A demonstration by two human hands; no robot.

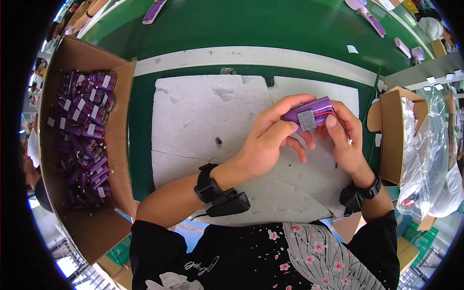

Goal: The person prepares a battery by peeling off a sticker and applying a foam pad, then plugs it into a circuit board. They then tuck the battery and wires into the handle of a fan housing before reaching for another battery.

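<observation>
Both hands hold a purple battery pack [320, 105] above the right part of a white foam sheet [193, 116]. A grey square pad sits on the pack's face, and red and black wires run along it to a small white connector near my right fingers. My left hand [268, 133] grips the pack's left end between thumb and fingers. My right hand [347, 137] closes on its right end, the thumb pressed near the wires. Some fingertips behind the pack are hidden.
At the left stands an open cardboard box [126, 96] with many purple battery packs [87, 130]. A smaller carton [391, 135] with white contents and clear plastic [415, 164] is at the right. Beyond a white rail [203, 57], purple devices [372, 23] lie on the green surface.
</observation>
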